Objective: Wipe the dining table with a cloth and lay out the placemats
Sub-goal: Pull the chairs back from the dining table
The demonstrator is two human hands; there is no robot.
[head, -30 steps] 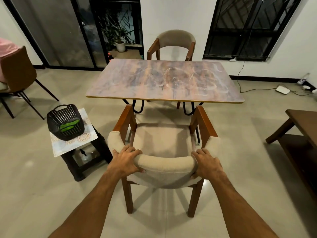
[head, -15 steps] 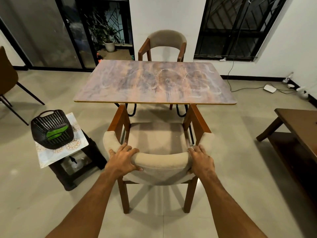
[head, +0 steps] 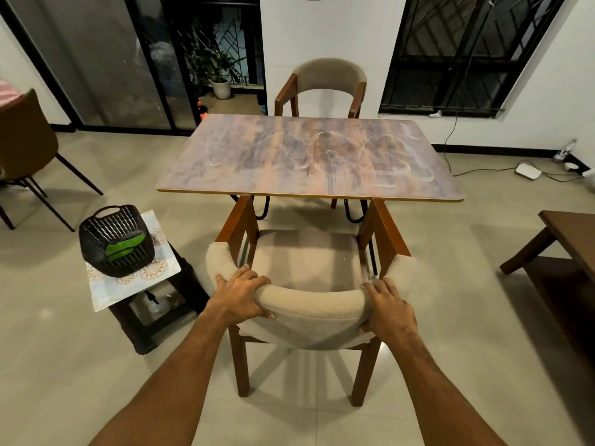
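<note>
The dining table (head: 289, 156) has a brown marbled top with pale smear marks and nothing on it. A wooden chair with a beige padded backrest (head: 312, 304) stands at its near edge. My left hand (head: 240, 296) grips the backrest's left part and my right hand (head: 388, 309) grips its right part. To the left, a black plastic basket (head: 116, 241) with something green inside sits on a patterned placemat (head: 161, 268) on a low dark stool. No cloth is visible.
A second matching chair (head: 325, 85) stands at the table's far side. A brown chair (head: 25, 149) is at the far left, a dark wooden bench or low table (head: 566, 239) at the right. Cables and a white device (head: 528, 171) lie on the floor by the right wall.
The chair has slid forward toward the table, its armrest tips now at the table's near edge. Both hands keep their grip on the backrest.
</note>
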